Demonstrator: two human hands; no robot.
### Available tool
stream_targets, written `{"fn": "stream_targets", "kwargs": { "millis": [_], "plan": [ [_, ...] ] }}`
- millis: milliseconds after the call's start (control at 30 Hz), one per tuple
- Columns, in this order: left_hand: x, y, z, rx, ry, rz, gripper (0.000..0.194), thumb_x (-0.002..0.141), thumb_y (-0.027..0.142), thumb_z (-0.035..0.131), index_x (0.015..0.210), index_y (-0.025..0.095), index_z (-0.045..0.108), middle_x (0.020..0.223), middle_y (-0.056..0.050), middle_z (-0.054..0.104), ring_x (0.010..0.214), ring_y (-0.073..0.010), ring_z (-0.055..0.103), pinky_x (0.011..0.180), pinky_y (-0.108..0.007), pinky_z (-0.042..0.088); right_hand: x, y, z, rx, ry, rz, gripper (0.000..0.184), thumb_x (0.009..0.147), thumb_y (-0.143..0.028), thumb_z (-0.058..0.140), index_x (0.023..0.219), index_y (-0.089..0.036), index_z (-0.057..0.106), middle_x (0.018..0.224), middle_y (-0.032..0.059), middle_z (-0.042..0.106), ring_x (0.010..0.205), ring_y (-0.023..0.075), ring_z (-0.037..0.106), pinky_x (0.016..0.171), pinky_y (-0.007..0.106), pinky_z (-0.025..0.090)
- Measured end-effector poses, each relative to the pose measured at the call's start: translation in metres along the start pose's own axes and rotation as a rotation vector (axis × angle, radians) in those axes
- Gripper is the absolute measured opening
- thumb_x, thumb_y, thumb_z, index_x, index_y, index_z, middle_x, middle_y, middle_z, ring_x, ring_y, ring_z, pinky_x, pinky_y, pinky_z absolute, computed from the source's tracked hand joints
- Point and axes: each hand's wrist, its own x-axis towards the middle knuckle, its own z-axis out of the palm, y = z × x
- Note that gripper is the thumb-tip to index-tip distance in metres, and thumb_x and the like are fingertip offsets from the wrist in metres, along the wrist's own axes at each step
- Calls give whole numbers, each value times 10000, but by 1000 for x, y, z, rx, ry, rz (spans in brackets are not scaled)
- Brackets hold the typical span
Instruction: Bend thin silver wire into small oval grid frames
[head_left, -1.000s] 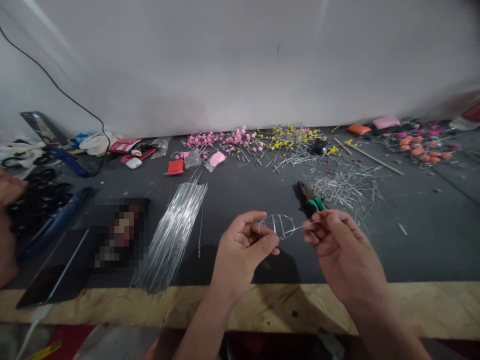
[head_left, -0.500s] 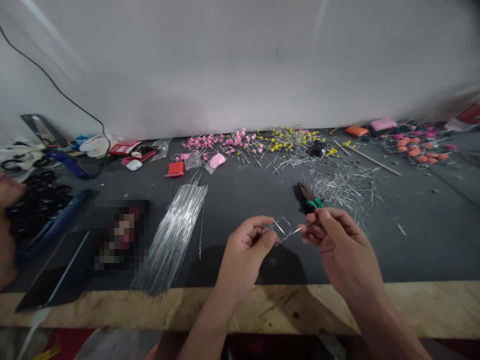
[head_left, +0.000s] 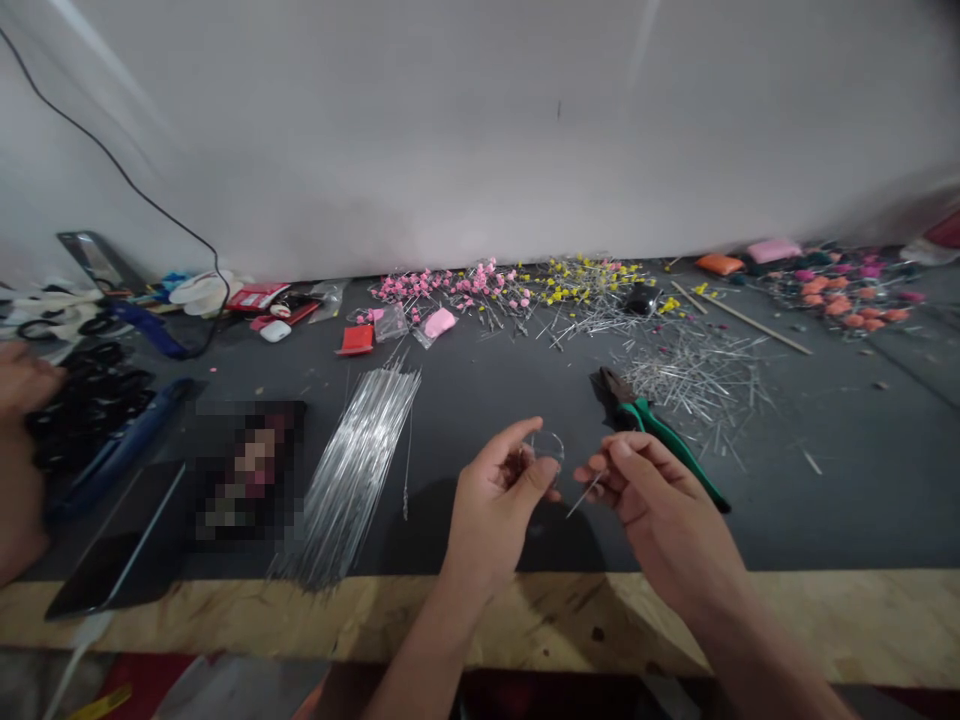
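Note:
My left hand (head_left: 491,505) is closed, thumb against fingers, around a thin silvery wire bent into a loop (head_left: 556,437). Part of that loop is hidden by the fingers. My right hand (head_left: 664,515) pinches a straight piece of wire (head_left: 582,497), whose lower end points down and to the left. A small gap separates the two hands above the dark tabletop. Just behind my right hand lie green-handled pliers (head_left: 679,450), jaws to the upper left. To the left of my left hand rests a bundle of long straight wires (head_left: 356,460).
Cut wire pieces (head_left: 697,370) are scattered beyond the pliers. Along the wall lie pink-tipped wires (head_left: 450,288), yellow-tipped wires (head_left: 592,280) and orange-tipped wires (head_left: 832,295). A phone (head_left: 116,540) and another person's hand (head_left: 26,380) are at left. A wooden edge (head_left: 225,615) runs along the front.
My right hand has tilted and shifted a little left and down; its wire now slants downward, apart from the loop. The loop has turned in my left hand. More of the pliers' handles shows.

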Motion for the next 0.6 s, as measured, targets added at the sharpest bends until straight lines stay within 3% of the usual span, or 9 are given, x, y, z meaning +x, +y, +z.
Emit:
{"fn": "stream_targets", "kwargs": {
  "millis": [100, 300, 467, 600],
  "plan": [
    [3, -3, -3, 17, 71, 49, 272, 782, 310, 704, 1025, 198, 657, 746, 17, 576, 637, -88, 509, 590, -219, 423, 2, -2, -1, 10, 29, -7, 133, 779, -337, 735, 798, -219, 679, 724, -17, 683, 681, 133, 666, 575, 224, 520],
    [4, -2, -3, -223, 82, 7, 302, 791, 278, 702, 1025, 209, 524, 688, 35, 587, 586, -93, 514, 498, -205, 396, 8, -7, -6, 73, 125, -71, 143, 761, -331, 750, 800, -223, 664, 749, -24, 697, 661, 115, 667, 571, 212, 508],
    [2, 1, -1, -429, 29, -51, 233, 836, 210, 643, 942, 226, 435, 769, 14, 663, 726, -133, 623, 640, -262, 490, 11, -6, -6, 115, 165, -98, 163, 745, -341, 766, 825, -239, 668, 795, -34, 712, 709, 111, 682, 600, 213, 520],
    [2, 0, 0, -498, 53, -54, 176, 858, 183, 612, 875, 203, 438, 886, -35, 712, 824, -112, 631, 730, -228, 459, 11, -4, -6, 132, 185, -132, 150, 743, -329, 770, 815, -245, 670, 820, -37, 721, 761, 113, 692, 645, 221, 532]
  ]
}}
